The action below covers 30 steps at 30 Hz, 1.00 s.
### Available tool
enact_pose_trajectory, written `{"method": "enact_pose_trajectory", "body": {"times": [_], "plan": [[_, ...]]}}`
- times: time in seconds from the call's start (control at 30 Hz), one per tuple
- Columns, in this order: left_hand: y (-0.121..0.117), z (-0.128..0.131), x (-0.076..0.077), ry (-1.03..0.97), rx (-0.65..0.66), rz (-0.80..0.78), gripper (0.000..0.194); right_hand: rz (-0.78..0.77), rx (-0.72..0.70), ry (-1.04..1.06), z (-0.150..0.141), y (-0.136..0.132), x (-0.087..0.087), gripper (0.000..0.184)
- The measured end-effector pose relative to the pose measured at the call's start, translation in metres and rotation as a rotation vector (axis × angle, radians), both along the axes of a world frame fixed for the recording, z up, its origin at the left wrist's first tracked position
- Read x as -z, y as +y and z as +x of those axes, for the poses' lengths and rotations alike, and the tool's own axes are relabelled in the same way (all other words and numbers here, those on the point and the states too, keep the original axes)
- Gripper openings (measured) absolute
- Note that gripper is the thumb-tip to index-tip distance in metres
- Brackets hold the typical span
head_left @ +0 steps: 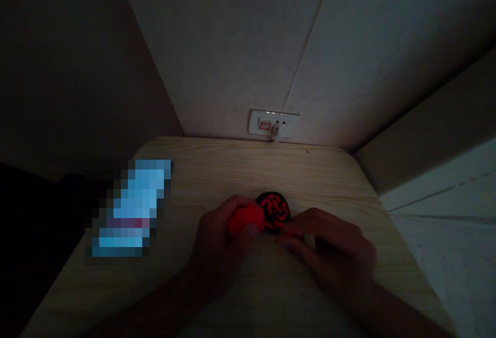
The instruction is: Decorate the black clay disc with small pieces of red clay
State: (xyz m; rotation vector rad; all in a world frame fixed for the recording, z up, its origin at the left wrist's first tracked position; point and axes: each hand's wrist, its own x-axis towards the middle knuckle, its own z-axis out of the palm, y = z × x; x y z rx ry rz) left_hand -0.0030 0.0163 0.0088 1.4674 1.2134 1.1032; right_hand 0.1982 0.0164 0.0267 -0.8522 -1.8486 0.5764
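My left hand (219, 240) is closed around a smooth, rounded red lump (246, 219), its thumb pressed on the near side. Right beside the lump, a small round black dish (267, 198) rests on the wooden table, with several small red pieces (274, 206) scattered over it. At the dish's near right edge, my right hand (335, 247) has thumb and forefinger pinched together. A bit of red shows at those fingertips, probably a small red piece, though the dim light blurs its shape.
On the table's left side lies a lit phone (135, 203), its screen pixelated. Behind the light wooden tabletop (240, 159), a wall socket (274, 123) with a plug in it sits just above the back edge. A pale surface (461, 260) borders the table on the right.
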Motion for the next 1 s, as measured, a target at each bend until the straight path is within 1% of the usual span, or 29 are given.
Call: {"method": "enact_pose_trajectory", "body": {"times": [0.3, 0.53, 0.8, 0.93, 1.0], "plan": [[-0.0018, -0.0013, 0.0007, 0.014, 0.000, 0.010, 0.018, -0.020, -0.018, -0.005, 0.0004, -0.0009, 0.0015, 0.021], [-0.0006, 0.0003, 0.0010, 0.004, 0.002, 0.022, 0.017, -0.020, -0.057, -0.003, 0.0019, -0.0009, 0.0010, 0.015], [-0.0003, -0.0006, 0.0001, 0.009, 0.000, 0.009, 0.016, 0.030, -0.041, -0.039, 0.0025, -0.0021, -0.0023, 0.015], [-0.0006, -0.0013, 0.0010, 0.012, -0.002, 0.018, 0.015, 0.028, -0.070, -0.042, 0.0031, -0.0030, -0.0044, 0.005], [-0.0004, -0.0013, 0.0010, 0.010, 0.001, 0.019, 0.015, 0.034, -0.085, -0.046, 0.0032, -0.0035, -0.0065, 0.010]]}}
